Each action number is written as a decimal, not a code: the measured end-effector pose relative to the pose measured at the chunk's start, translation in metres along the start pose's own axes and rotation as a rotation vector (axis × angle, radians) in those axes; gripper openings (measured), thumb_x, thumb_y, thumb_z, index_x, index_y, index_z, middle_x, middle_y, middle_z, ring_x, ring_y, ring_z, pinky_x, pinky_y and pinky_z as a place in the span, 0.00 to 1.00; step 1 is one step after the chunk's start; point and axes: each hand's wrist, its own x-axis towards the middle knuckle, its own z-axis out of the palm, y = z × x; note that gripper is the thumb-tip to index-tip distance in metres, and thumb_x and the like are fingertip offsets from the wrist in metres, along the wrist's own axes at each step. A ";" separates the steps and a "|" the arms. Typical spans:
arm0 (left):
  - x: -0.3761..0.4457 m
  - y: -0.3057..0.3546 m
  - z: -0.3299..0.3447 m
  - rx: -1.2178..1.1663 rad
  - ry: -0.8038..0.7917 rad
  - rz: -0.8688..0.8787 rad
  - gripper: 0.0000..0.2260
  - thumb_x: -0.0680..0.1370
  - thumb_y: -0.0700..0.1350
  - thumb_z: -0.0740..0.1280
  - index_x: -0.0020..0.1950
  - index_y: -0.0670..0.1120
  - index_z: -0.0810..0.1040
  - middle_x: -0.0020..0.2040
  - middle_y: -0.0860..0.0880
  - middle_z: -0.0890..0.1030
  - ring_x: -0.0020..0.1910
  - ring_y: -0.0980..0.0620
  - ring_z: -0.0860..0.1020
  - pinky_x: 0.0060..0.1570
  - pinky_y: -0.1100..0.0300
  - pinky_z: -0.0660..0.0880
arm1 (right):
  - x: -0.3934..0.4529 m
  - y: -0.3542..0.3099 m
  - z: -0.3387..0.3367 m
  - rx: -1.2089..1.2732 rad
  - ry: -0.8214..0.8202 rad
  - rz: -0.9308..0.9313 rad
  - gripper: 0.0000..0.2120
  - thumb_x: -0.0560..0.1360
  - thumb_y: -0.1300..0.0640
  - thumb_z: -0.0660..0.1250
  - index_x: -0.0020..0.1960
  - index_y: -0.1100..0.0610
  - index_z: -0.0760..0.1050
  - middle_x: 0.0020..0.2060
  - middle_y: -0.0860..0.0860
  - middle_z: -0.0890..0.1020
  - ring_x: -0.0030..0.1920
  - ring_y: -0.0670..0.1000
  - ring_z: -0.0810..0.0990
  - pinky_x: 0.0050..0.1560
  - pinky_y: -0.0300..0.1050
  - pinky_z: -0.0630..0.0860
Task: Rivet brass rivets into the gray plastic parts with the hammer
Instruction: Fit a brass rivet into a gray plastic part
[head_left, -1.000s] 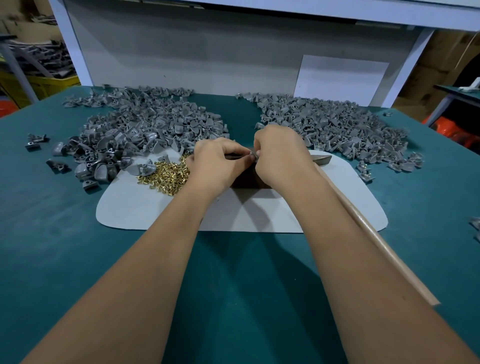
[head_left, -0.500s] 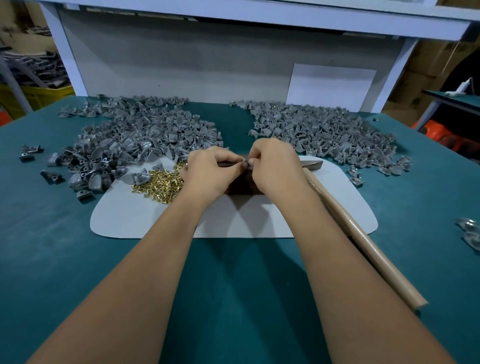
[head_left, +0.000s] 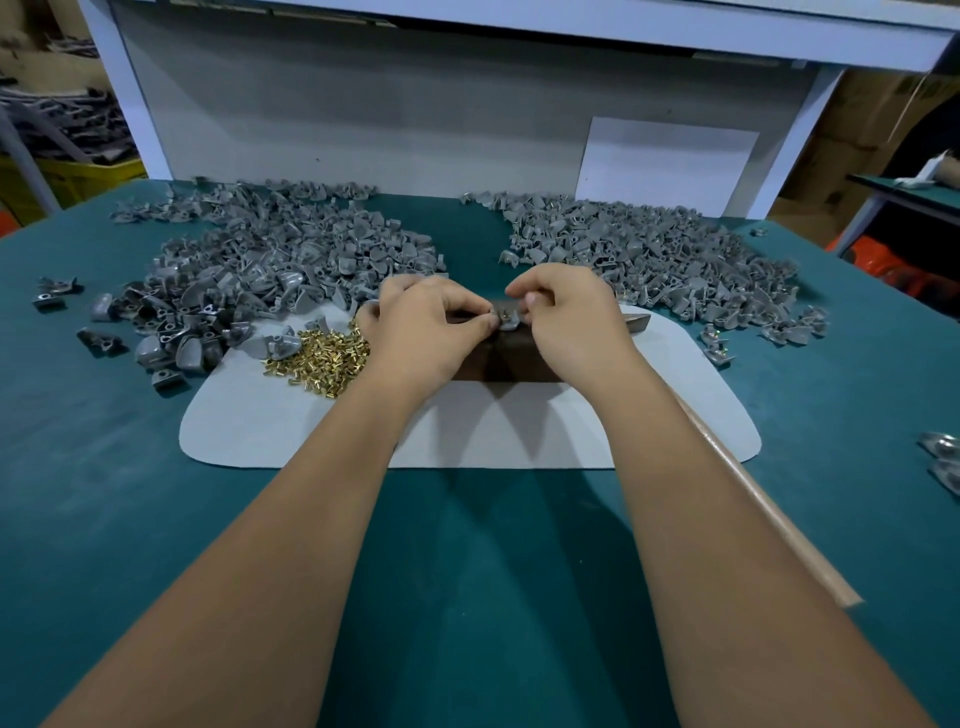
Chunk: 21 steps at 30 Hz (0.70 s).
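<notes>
- Centre frame, my left hand (head_left: 431, 325) and right hand (head_left: 566, 317) both pinch one small gray plastic part (head_left: 506, 318) over the dark block (head_left: 511, 358).
- I judge the brass rivet is being seated; next, take up the wooden-handled hammer (head_left: 753, 488) at lower right.

a single head-worn view is given, aimed forward and down across the green table (head_left: 156, 519). both forearms are seen running from 6 o'clock toward centre, close to the lens; the white backboard (head_left: 415, 119) is faced at 12 o'clock.
</notes>
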 end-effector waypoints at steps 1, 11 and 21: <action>0.000 0.000 0.001 0.006 0.006 0.008 0.04 0.75 0.54 0.72 0.42 0.63 0.80 0.47 0.63 0.77 0.68 0.51 0.66 0.59 0.52 0.54 | 0.000 0.000 0.001 -0.034 -0.004 -0.018 0.10 0.78 0.64 0.60 0.50 0.57 0.80 0.47 0.52 0.81 0.50 0.50 0.78 0.55 0.43 0.74; 0.002 -0.002 0.002 0.041 0.026 0.051 0.02 0.75 0.55 0.72 0.43 0.63 0.82 0.42 0.65 0.74 0.67 0.52 0.63 0.59 0.53 0.52 | 0.004 0.001 0.007 -0.286 -0.005 -0.144 0.03 0.76 0.58 0.66 0.43 0.55 0.76 0.44 0.52 0.77 0.44 0.50 0.75 0.43 0.40 0.67; -0.001 -0.001 0.000 -0.047 -0.002 -0.016 0.07 0.74 0.54 0.72 0.40 0.66 0.78 0.50 0.61 0.78 0.67 0.52 0.66 0.66 0.47 0.57 | 0.004 0.005 0.014 -0.128 0.047 -0.043 0.07 0.75 0.61 0.66 0.38 0.54 0.74 0.32 0.46 0.73 0.36 0.49 0.71 0.36 0.40 0.63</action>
